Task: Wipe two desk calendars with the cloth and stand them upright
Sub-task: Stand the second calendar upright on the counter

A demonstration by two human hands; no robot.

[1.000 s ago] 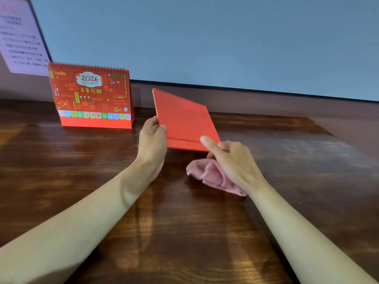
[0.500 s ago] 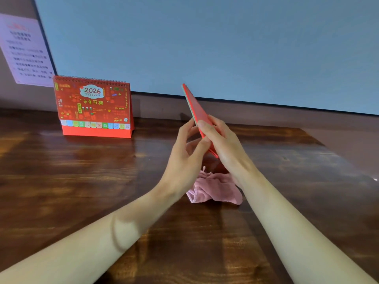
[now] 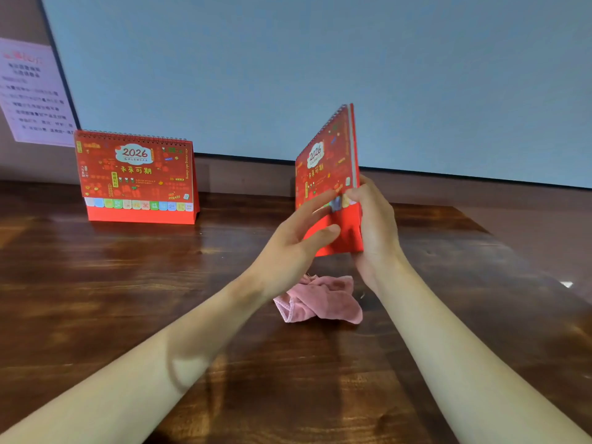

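One red 2026 desk calendar [image 3: 137,177] stands upright at the back left of the wooden desk [image 3: 96,299]. I hold a second red calendar [image 3: 326,168] in the air above the desk's middle, spiral edge up, its printed cover turned to the left. My left hand [image 3: 298,241] touches its lower front with thumb and fingers. My right hand [image 3: 374,225] grips its lower right edge from behind. The crumpled pink cloth [image 3: 320,299] lies on the desk below both hands, untouched.
A blue-grey panel [image 3: 320,59] rises behind the desk. A printed paper notice [image 3: 32,91] hangs on the wall at the far left. The desk's right edge [image 3: 528,283] runs diagonally at the right.
The second calendar was lying tilted on the desk, then was lifted and turned edge-on; now its printed cover faces left. Both hands rose with it. The cloth stayed on the desk.
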